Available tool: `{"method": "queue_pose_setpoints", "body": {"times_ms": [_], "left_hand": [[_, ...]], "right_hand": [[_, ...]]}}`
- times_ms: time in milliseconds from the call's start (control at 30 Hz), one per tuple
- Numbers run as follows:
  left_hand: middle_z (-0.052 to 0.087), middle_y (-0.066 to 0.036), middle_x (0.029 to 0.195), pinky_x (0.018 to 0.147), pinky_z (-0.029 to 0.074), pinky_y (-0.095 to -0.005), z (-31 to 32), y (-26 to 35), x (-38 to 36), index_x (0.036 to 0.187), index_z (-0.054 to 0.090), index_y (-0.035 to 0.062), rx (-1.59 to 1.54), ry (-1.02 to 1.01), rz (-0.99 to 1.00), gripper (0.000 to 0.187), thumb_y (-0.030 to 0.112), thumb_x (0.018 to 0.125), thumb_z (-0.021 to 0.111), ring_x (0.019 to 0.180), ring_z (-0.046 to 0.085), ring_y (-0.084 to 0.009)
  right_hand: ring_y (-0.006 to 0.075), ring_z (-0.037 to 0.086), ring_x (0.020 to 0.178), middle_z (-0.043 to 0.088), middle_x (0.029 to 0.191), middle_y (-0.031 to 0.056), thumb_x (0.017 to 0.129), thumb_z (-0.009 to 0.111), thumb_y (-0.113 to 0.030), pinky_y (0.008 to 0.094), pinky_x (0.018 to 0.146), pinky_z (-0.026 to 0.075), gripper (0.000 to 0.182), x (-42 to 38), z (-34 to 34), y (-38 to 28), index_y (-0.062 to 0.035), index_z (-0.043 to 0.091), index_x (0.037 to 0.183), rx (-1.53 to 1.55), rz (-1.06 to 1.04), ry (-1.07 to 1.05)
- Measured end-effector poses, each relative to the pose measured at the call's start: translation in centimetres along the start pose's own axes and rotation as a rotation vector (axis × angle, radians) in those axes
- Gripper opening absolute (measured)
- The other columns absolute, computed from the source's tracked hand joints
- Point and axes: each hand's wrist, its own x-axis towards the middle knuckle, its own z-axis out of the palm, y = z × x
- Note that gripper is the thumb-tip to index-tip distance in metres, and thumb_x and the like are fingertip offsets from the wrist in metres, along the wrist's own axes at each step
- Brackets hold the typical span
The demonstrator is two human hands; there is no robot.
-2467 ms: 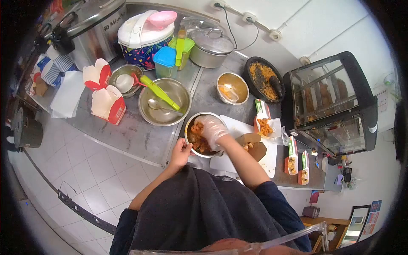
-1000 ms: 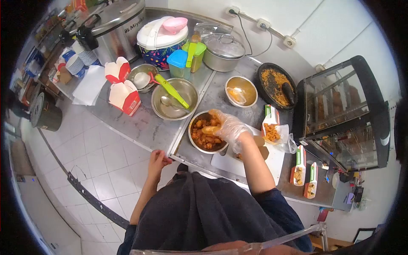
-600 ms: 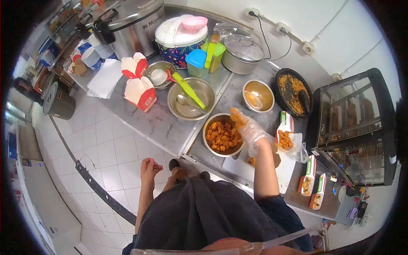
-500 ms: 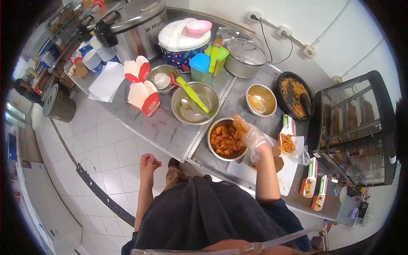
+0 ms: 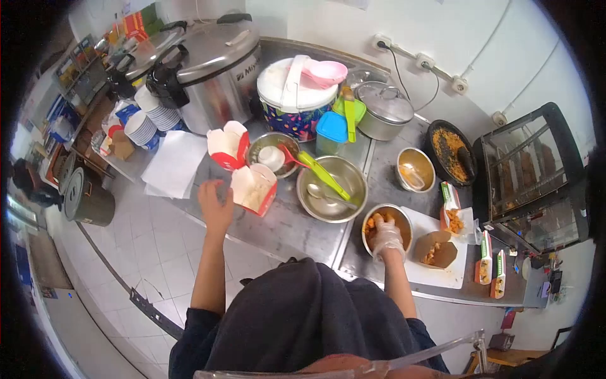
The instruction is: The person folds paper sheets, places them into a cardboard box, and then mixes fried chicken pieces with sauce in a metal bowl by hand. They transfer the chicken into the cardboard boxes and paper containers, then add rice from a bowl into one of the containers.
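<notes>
My right hand (image 5: 386,234), in a clear plastic glove, reaches down into a steel bowl (image 5: 409,222) of orange, sauce-coated food pieces (image 5: 370,226). Its fingertips are among the pieces and partly hidden, so a grip cannot be made out. My left hand (image 5: 216,201) is bare and empty, fingers apart, just left of an open red-and-white takeaway box (image 5: 265,196) with pale food inside. Behind that box stands a second such box (image 5: 228,146). Right of the bowl, an open brown carton (image 5: 442,247) holding food pieces rests on a white cutting board (image 5: 418,274).
A wide steel bowl (image 5: 309,205) with a spoon and green-handled tongs (image 5: 325,177) lies between my hands. Behind are a patterned bucket (image 5: 297,117), a lidded pot (image 5: 382,120) and a stone mortar (image 5: 449,148). A glass display case (image 5: 524,170) borders the right side.
My right hand has gone from the bowl's right rim down into it. My left hand has risen from beside my body to the red-and-white box. The view has shifted left.
</notes>
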Motion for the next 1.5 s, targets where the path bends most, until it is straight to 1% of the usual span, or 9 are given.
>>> {"method": "queue_pose_setpoints", "body": {"times_ms": [200,333,400,567,633,833,1067,1167,1500], "left_hand": [[0.045,-0.02,0.13,0.098,0.034,-0.045,2.2,-0.1,8.3,0.132,0.037,-0.0007,0.325,-0.35,0.465,0.077,0.026,0.069,0.071,0.118,0.043,-0.0343],[0.052,-0.01,0.126,0.094,0.032,-0.0583,3.0,-1.5,10.7,0.132,0.042,0.0071,0.519,-0.706,0.33,0.072,0.037,0.072,0.069,0.107,0.053,-0.0318],[0.063,-0.019,0.1,0.091,0.033,-0.0588,3.1,-2.0,10.5,0.119,0.052,0.0064,0.627,-0.754,0.295,0.053,0.037,0.077,0.065,0.093,0.059,-0.0354],[0.064,-0.021,0.09,0.08,0.044,-0.0472,3.2,-4.5,10.0,0.104,0.059,0.0002,0.538,-0.753,0.327,0.042,0.033,0.079,0.064,0.088,0.06,-0.0382],[0.064,-0.021,0.091,0.079,0.045,-0.0448,3.9,-5.6,10.0,0.103,0.06,-0.0014,0.299,-0.584,0.298,0.039,0.028,0.078,0.066,0.087,0.06,-0.0384],[0.063,-0.022,0.097,0.078,0.046,-0.0433,5.5,-3.1,12.7,0.103,0.061,-0.0022,0.203,-0.792,0.205,0.032,0.017,0.078,0.067,0.092,0.06,-0.0384],[0.063,-0.023,0.08,0.067,0.045,-0.0448,2.9,-3.4,10.6,0.09,0.064,-0.0008,0.457,-0.614,0.267,0.029,0.027,0.084,0.059,0.076,0.06,-0.0404],[0.063,-0.022,0.077,0.066,0.045,-0.045,-0.2,-0.9,7.5,0.087,0.065,0.0,0.33,-0.522,0.269,0.033,0.032,0.086,0.057,0.074,0.06,-0.0403],[0.057,-0.021,0.064,0.056,0.041,-0.0461,-2.5,9.9,-2.7,0.076,0.061,0.003,0.33,-0.484,0.209,0.023,0.023,0.086,0.058,0.062,0.056,-0.0406]], "right_hand": [[0.0391,0.056,0.104,0.048,0.122,0.0232,0.076,0.061,-0.024,0.044,0.088,0.047,0.045,0.1,-1.5,-0.6,-0.0186,0.05,0.12,0.085,0.109,-0.11],[0.0389,0.057,0.102,0.052,0.116,0.0226,0.076,0.062,-0.026,0.0458,0.086,0.048,0.045,-0.4,1.1,1.2,-0.0175,0.052,0.119,0.065,0.089,-0.001],[0.0392,0.058,0.099,0.052,0.114,0.0222,0.076,0.061,-0.027,0.0459,0.084,0.048,0.045,-0.9,1.5,0.9,-0.0169,0.051,0.119,0.054,0.157,-0.031],[0.0346,0.057,0.103,0.051,0.119,0.0187,0.075,0.06,-0.02,0.045,0.084,0.049,0.047,-2.7,0.9,0.1,-0.0171,0.05,0.121,0.054,0.17,0.012],[0.0343,0.057,0.105,0.05,0.122,0.0174,0.072,0.061,-0.015,0.0449,0.084,0.049,0.055,-2.5,0.7,0.5,-0.0175,0.047,0.125,0.089,0.163,-0.072],[0.035,0.056,0.107,0.055,0.117,0.0164,0.063,0.071,-0.009,0.0442,0.082,0.05,0.065,-3.3,-0.8,0.6,-0.0157,0.048,0.124,0.17,0.159,-0.058],[0.0349,0.055,0.11,0.054,0.12,0.0168,0.063,0.071,-0.009,0.0425,0.085,0.05,0.072,-3.4,-0.4,1.7,-0.0167,0.044,0.129,0.186,0.093,-0.111],[0.0354,0.052,0.114,0.044,0.131,0.0194,0.069,0.067,-0.021,0.0418,0.089,0.048,0.075,-3.3,-1.6,1.7,-0.022,0.036,0.138,0.164,0.065,-0.206],[0.0379,0.055,0.105,0.051,0.115,0.0209,0.072,0.065,-0.016,0.0449,0.087,0.048,0.05,-1.4,-1.1,1.6,-0.0205,0.052,0.12,0.166,0.097,-0.191]]}}
